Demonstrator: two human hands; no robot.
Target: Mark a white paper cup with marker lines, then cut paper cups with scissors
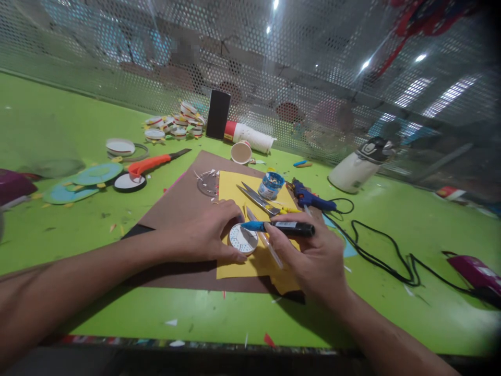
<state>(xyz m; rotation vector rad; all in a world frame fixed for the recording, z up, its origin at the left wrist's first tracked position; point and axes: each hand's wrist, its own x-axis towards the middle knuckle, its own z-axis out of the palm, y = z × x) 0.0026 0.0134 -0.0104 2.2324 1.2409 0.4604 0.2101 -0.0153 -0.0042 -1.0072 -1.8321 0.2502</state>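
My left hand (213,230) holds a small white paper disc (243,241) by its rim, thumb at the near edge and fingers at the far side. Dark lines and blue dots mark its face. In my right hand (313,256) is a black marker (291,228) with a blue front end, its tip over the disc's upper edge; whether it touches, I cannot tell. Both hands are above yellow paper (230,269) on a brown board (176,193). Beyond them lie open scissors (258,200) and a jar of blue paint (271,186). A thin clear stick (271,249) slants between the hands.
A blue glue gun (313,198) with a black cord lies right, near a white bottle (356,169). Left are an orange-handled knife (151,164) and blue paper discs (74,188). Behind stand a phone (218,114), stacked paper cups (250,137) and a pile of small cup pieces (178,125).
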